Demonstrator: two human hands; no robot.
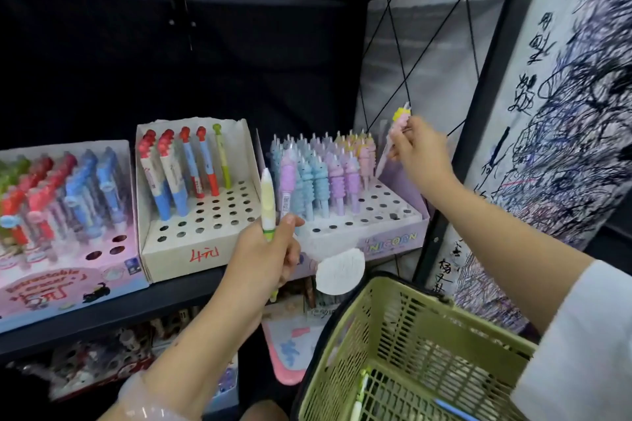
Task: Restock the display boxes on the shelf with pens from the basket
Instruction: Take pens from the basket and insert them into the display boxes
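My left hand (263,256) grips a pale yellow pen with a green tip (267,202), upright in front of the white display box (191,249). My right hand (419,150) pinches a pink pen with a yellow top (398,128), tilted over the back right corner of the purple unicorn display box (390,239). That box holds several blue, purple and pink pens in its rear rows; the front holes are bare. The white box holds several red-capped pens and one green pen. A green plastic basket (410,318) hangs at lower right with a few pens at its bottom (362,390).
A pink display box (68,284) with several red and blue pens stands at the left on the dark shelf (136,308). A lower shelf holds more stationery. A scribbled test-paper panel (564,113) and a black upright post stand at the right.
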